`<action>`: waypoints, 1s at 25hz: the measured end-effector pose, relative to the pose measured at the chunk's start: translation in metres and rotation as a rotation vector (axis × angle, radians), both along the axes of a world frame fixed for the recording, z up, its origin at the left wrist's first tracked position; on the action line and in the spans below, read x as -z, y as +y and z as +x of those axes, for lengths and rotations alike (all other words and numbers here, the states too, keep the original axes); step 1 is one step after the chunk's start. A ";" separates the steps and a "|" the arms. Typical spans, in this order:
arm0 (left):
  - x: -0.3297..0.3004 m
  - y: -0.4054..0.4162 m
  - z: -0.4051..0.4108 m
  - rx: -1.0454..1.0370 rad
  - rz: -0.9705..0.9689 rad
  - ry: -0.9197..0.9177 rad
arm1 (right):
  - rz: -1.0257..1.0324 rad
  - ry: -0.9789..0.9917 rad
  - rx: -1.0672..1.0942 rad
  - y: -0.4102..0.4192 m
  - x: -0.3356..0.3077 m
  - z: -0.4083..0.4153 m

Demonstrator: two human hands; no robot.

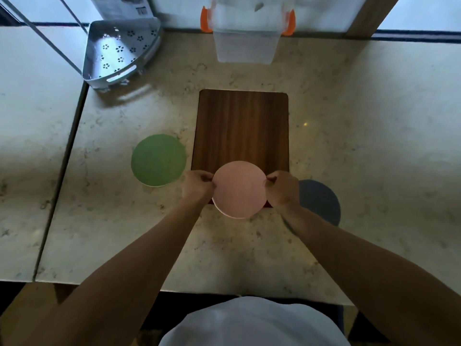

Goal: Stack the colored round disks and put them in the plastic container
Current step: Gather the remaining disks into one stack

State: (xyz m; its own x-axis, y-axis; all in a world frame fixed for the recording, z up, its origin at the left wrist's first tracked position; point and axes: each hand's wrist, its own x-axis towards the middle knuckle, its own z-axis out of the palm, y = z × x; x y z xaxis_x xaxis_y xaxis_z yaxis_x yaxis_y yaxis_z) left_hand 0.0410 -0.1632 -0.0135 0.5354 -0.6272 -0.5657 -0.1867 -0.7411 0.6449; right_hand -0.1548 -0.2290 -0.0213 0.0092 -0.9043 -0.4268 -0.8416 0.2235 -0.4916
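Head view: pink disk (239, 189) pinched at opposite edges between left hand (198, 187) and right hand (282, 188) grips.

Both bare forearms reach forward and converge toward the middle. The left hand (198, 187) and the right hand (282, 188) sit level with each other, knuckles up, a gap between them. Each hand's fingers (209, 176) curl inward in a pinch, thumbs facing one another.

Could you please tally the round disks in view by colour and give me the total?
Pink round disk, held at its edges by the left hand and right hand: 1
Green round disk: 1
Dark blue round disk: 1
Total: 3
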 end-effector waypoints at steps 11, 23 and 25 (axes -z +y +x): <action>0.005 -0.001 -0.013 0.267 -0.005 -0.271 | -0.150 0.075 -0.014 0.013 0.008 0.006; 0.000 -0.013 -0.020 0.221 0.174 -0.346 | 0.035 0.057 0.023 0.008 0.004 0.008; -0.004 -0.013 -0.020 0.182 0.162 -0.315 | 0.057 -0.018 0.052 0.008 0.003 0.008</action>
State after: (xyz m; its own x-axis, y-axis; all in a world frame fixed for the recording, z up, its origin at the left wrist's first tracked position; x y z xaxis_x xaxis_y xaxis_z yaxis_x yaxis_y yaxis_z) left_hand 0.0214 -0.1760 -0.0098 0.5868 -0.6442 -0.4906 -0.4948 -0.7649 0.4125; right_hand -0.1465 -0.2206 -0.0247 -0.0291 -0.8778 -0.4781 -0.8193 0.2949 -0.4916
